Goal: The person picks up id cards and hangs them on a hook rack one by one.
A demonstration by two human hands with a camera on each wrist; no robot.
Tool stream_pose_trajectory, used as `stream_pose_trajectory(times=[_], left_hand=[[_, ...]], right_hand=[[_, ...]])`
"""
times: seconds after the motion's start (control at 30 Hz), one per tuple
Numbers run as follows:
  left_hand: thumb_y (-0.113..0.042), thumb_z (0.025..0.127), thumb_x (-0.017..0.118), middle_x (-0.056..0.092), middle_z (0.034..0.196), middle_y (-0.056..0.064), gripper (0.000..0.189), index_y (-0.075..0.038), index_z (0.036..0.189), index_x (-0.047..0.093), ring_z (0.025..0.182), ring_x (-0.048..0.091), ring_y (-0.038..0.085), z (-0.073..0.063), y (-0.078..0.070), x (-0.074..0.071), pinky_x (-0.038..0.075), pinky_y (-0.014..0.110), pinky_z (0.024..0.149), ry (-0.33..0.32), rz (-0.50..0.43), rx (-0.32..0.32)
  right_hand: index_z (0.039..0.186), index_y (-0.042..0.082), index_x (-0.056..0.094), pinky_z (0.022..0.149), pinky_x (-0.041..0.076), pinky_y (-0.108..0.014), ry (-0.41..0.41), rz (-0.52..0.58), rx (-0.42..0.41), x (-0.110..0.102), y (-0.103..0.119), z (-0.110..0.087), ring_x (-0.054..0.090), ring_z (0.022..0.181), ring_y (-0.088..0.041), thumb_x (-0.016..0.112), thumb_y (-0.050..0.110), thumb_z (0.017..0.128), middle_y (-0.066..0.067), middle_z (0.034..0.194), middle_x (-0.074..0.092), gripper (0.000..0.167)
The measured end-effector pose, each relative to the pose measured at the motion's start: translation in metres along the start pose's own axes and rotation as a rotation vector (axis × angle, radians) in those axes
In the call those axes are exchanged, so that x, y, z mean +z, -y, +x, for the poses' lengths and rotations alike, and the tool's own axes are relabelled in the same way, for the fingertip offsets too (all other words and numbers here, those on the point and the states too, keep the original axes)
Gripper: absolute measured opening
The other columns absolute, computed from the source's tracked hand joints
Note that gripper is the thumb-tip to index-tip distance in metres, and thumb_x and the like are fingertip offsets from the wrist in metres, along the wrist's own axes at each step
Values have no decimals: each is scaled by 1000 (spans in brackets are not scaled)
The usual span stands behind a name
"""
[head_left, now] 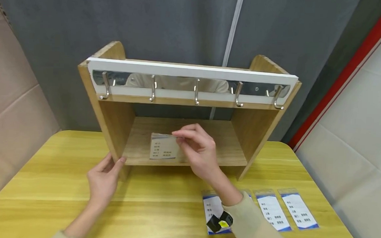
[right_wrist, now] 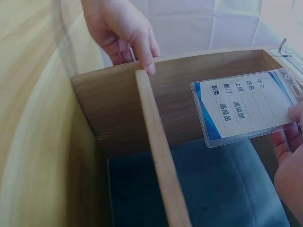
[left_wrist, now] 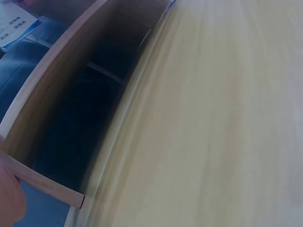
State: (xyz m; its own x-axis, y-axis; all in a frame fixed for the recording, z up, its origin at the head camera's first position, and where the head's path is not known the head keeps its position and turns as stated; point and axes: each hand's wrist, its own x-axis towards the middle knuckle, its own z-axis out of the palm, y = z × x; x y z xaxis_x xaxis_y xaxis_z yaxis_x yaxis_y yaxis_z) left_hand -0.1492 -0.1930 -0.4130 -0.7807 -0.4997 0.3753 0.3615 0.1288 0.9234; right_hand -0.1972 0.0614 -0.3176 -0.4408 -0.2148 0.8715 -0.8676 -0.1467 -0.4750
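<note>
My right hand (head_left: 199, 150) pinches a badge card in a clear plastic sleeve (head_left: 163, 148) by its slotted end, between thumb and fingers. The badge hangs sideways in front of the rack's lower opening, below the hooks. Its printed lines and blue corner show clearly in the right wrist view, where the badge (right_wrist: 239, 106) overlaps the rack. My left hand (head_left: 102, 181) grips the lower left side of the wooden rack (head_left: 115, 126), thumb at the shelf's front corner. In the left wrist view only part of the left hand (left_wrist: 9, 201) shows, beside the rack's wood.
A white rail (head_left: 175, 93) with several metal hooks (head_left: 196, 92) and a mirror strip crosses the rack's top front. More badges (head_left: 300, 210) lie on the yellow wood-grain table (head_left: 44, 197) at right, some partly behind my right forearm. A grey curtain (head_left: 182, 25) hangs behind.
</note>
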Motion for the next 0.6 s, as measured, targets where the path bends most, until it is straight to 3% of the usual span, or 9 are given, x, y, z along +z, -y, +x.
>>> stream_pose_trajectory(times=[0.37, 0.6], left_hand=[[7, 92, 72, 64, 123, 22, 38, 3, 129, 66, 98, 70, -3, 0, -1, 0, 58, 19, 86, 13, 7, 6], [7, 92, 72, 64, 123, 21, 38, 3, 129, 65, 98, 69, -3, 0, -1, 0, 59, 20, 86, 13, 8, 2]], right_hand=[[107, -14, 68, 82, 61, -23, -49, 86, -14, 17, 5, 16, 61, 94, -26, 64, -18, 92, -22, 100, 60, 16], [106, -16, 67, 84, 61, -23, -64, 107, -24, 25, 7, 23, 61, 97, -22, 63, -25, 87, -25, 100, 60, 21]])
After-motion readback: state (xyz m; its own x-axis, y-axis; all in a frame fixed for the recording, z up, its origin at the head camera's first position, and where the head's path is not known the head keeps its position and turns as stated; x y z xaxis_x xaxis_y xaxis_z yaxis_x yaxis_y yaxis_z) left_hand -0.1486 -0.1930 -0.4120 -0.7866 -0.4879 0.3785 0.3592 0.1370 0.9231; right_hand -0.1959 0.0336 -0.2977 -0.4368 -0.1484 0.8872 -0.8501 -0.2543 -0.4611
